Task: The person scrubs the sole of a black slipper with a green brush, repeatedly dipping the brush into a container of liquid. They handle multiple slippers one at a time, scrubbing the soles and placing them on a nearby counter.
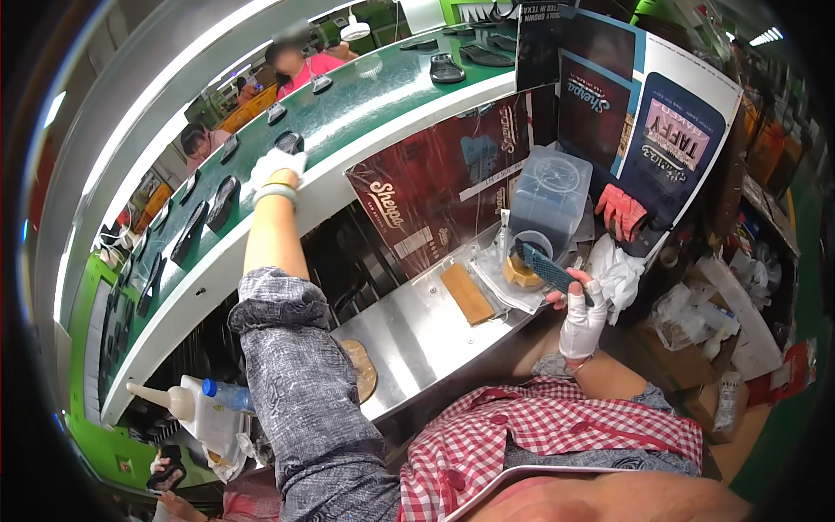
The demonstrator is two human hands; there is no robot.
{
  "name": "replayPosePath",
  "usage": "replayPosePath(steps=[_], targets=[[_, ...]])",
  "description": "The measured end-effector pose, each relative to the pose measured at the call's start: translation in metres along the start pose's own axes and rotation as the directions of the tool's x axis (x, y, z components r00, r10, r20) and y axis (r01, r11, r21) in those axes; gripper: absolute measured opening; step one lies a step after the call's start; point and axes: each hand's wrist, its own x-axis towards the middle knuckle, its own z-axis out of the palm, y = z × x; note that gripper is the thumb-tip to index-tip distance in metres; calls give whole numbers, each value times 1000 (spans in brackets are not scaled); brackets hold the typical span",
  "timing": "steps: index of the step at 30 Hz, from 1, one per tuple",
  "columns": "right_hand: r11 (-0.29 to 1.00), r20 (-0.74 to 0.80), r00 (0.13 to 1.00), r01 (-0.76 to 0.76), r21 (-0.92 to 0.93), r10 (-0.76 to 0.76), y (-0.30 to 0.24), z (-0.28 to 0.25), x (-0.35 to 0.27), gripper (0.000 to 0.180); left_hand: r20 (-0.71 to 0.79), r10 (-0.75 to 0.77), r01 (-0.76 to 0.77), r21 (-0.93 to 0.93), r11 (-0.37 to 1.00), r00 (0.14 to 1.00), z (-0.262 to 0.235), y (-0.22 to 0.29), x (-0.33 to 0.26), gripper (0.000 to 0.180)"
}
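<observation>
My left hand [278, 172], in a white glove, reaches far across to the green conveyor belt. Its fingers close on the near end of a black shoe sole [289, 141] there; the fingertips are partly hidden. In front of my body, my right hand [577, 320] wears a white glove with bare fingertips. It grips a long, flat, dark teal piece with a textured face, like a shoe sole [546, 266], tilted up beside a pale cup [532, 240]. The cup rests over a yellowish base [519, 272] on the metal shelf.
More dark soles [223, 202] lie spaced along the green belt [365, 96]. The metal shelf [409, 335] holds a tan block [467, 294] and a clear plastic tub [546, 196]. A red glove [620, 211] hangs at the right. A white spouted bottle [196, 409] stands lower left. People sit beyond the belt.
</observation>
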Motion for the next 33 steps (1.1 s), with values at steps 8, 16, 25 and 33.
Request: replayPosePath(steps=[8,16,25,33], targets=[[981,47,981,-184,-59,186,-7,-2,22,26,-98,207,-224,-221,949,973,38,-65,68,66],[946,211,965,-83,-313,154,29,-28,80,23,-425,190,-460,-860,219,885,29,-33,-253,53],[906,254,928,-161,-392,275,50,-38,104,27,314,354,243,-942,233,881,159,-58,-418,67],[915,291,900,-222,-337,325,55,-39,109,25,626,628,885,-279,-372,461,212,-60,-399,54]])
